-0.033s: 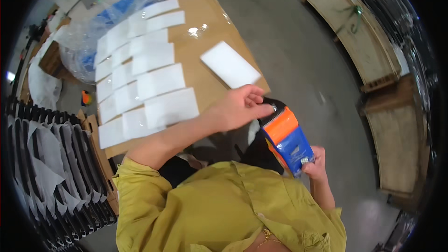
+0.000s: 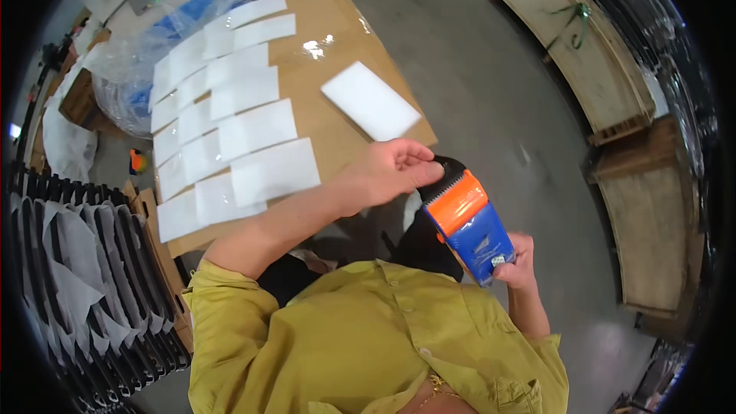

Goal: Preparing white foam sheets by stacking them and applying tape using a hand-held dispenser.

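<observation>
My right hand (image 2: pixel 518 262) is closed around the lower end of a blue and orange tape dispenser (image 2: pixel 481 241). A toothed edge runs across the dispenser's upper end, beside its orange part. Past those teeth is a black rounded part (image 2: pixel 451 172), where my left hand (image 2: pixel 392 172) has its thumb and curled fingers pressed together. Whatever is pinched there is too small or hidden to make out. Just beyond my left hand, a white foam block (image 2: pixel 370 101) lies at the right edge of a large cardboard box top (image 2: pixel 307 73).
Overlapping white sheets (image 2: pixel 257 134) cover the cardboard's left part in rows. Black racks with grey sheets (image 2: pixel 84 268) stand at the left, near clear plastic wrap (image 2: pixel 123 84). Wooden crates (image 2: pixel 644 238) line the right side, across the grey floor (image 2: pixel 498 69).
The whole view has shifted slightly. The tape dispenser has turned a little, so less of its orange side shows. Both hands keep nearly the same hold.
</observation>
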A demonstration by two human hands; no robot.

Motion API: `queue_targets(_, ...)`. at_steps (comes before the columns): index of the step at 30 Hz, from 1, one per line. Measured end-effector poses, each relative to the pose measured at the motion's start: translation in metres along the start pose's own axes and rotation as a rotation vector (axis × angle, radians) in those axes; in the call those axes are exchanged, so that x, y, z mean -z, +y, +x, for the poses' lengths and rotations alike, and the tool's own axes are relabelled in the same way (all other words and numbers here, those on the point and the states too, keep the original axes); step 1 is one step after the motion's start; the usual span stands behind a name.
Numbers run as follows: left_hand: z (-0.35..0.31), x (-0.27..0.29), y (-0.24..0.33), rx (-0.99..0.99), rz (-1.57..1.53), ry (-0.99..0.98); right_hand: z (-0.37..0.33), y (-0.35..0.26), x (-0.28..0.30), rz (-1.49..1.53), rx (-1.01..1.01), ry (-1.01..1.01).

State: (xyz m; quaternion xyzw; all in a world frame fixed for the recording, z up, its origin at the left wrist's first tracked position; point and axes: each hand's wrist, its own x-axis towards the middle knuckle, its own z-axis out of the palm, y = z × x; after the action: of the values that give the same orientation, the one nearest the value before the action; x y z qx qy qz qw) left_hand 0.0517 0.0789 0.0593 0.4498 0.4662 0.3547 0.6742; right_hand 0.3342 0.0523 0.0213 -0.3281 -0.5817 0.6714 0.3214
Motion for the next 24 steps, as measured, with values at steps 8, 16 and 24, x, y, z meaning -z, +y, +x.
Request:
queue_targets(8, -0.021, -0.023, -0.006, -0.022, -0.292, -0.145, -0.007, -0.012, 0.000, -0.138, 0.296, -0.164)
queue_targets(16, -0.003, -0.015, -0.018, -0.094, -0.158, 0.158, -0.002, -0.025, -0.002, -0.164, 0.072, -0.085)
queue_targets(24, 0.040, 0.053, -0.009, -0.413, 0.392, 0.604, 0.029, -0.048, 0.015, -0.174, -0.205, -0.062)
